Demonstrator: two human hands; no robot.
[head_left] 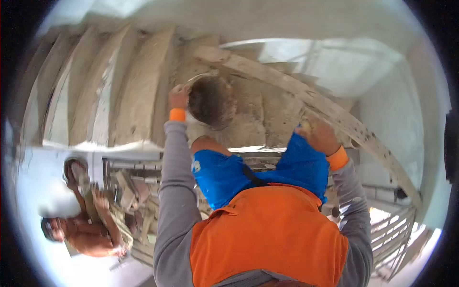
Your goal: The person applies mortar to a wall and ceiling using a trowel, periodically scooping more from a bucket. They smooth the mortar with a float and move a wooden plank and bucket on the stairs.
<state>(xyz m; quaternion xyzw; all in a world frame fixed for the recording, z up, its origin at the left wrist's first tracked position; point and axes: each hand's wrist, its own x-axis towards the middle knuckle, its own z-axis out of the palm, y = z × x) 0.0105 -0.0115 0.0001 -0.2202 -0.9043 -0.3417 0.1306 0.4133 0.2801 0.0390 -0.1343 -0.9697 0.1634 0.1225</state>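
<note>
My left hand [179, 97] is closed at the rim or handle of a dark round bucket [210, 101], at the foot of the steps. The bucket's inside looks dark and is slightly blurred. My right hand [319, 137] is closed near my right knee, beside a long wooden board [306, 91]. A small yellowish bit shows at its fingers, too blurred to name.
Dusty concrete steps [138, 91] rise to the left. The board slants down to the right along a pale wall [392, 105]. Below left, another person [91, 234] is near a pile of wood pieces [138, 196]. A slatted railing [392, 234] stands lower right.
</note>
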